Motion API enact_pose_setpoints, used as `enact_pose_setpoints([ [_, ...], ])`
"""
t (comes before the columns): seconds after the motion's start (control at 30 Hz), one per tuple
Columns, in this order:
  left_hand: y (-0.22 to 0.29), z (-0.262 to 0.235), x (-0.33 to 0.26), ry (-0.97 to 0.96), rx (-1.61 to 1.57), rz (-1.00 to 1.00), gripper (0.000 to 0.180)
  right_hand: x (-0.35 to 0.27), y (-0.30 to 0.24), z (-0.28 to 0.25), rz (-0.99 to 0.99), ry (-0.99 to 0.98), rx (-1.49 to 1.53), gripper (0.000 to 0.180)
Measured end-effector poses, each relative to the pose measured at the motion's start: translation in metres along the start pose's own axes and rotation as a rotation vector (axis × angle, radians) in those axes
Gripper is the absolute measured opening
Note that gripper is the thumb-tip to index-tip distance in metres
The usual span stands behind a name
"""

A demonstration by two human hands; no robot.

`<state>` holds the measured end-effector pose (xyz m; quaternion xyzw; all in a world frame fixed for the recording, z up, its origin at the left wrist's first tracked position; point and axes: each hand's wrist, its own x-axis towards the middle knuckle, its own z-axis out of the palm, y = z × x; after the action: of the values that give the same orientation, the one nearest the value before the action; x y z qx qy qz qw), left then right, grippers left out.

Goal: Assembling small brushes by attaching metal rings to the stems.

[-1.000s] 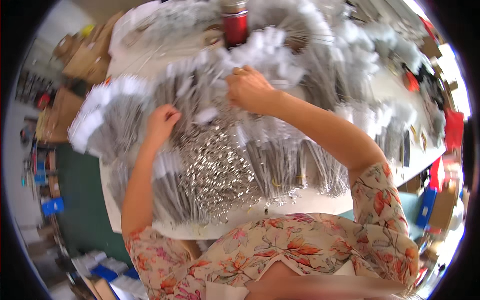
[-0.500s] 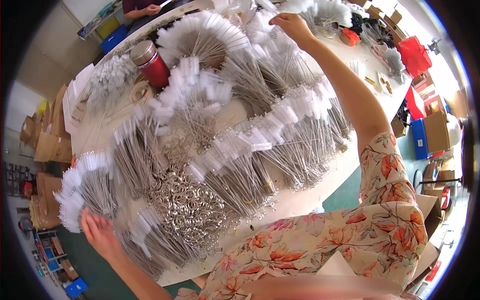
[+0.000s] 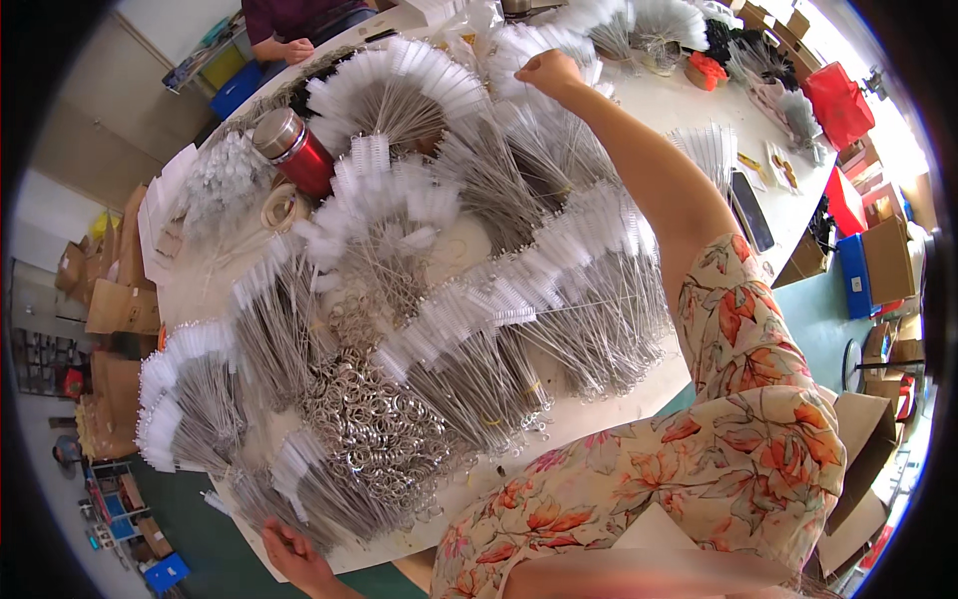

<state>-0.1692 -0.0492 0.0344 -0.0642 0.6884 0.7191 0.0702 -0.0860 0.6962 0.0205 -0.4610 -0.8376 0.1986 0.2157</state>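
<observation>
My left hand [image 3: 299, 561] is low at the table's near-left edge, fingers loosely apart and holding nothing I can see. Beside it lies a bundle of thin wire-stemmed brushes [image 3: 319, 489] with white bristle heads. My right arm stretches across the table. The right hand [image 3: 551, 75] is closed in a pinch above a fan of white-bristled brushes [image 3: 529, 50] at the far side; whatever its fingertips hold cannot be made out. Between my arms, a heap of small metal rings [image 3: 374, 424] sits among more brush bundles [image 3: 479, 364].
A red flask [image 3: 299, 155] with a metal lid stands at the far left by a roll of tape [image 3: 284, 207]. A dark phone-like slab [image 3: 750, 212] lies right of my right arm. Another person's hand [image 3: 297, 50] rests at the far edge. Cardboard boxes [image 3: 125, 304] stand left of the table.
My left hand has moved down and right, away from the left brush bundle to the near table edge. My right hand has shifted slightly left and nearer. The view has tilted a little.
</observation>
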Motion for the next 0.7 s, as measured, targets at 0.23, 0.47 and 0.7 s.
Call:
enact_pose_setpoints([
  [0.23,-0.005,0.005,-0.015,0.020,0.032,-0.005,0.030,-0.055,-0.072,-0.077,-0.400,0.377,0.478,0.026],
  [0.47,-0.022,0.013,-0.011,-0.107,-0.106,-0.002,0.029,-0.120,-0.085,-0.036,-0.221,-0.164,-0.184,0.031],
  [0.7,-0.031,-0.014,-0.034,-0.122,-0.130,0.031,0.027,-0.111,-0.063,-0.014,-0.189,-0.240,-0.210,0.032],
])
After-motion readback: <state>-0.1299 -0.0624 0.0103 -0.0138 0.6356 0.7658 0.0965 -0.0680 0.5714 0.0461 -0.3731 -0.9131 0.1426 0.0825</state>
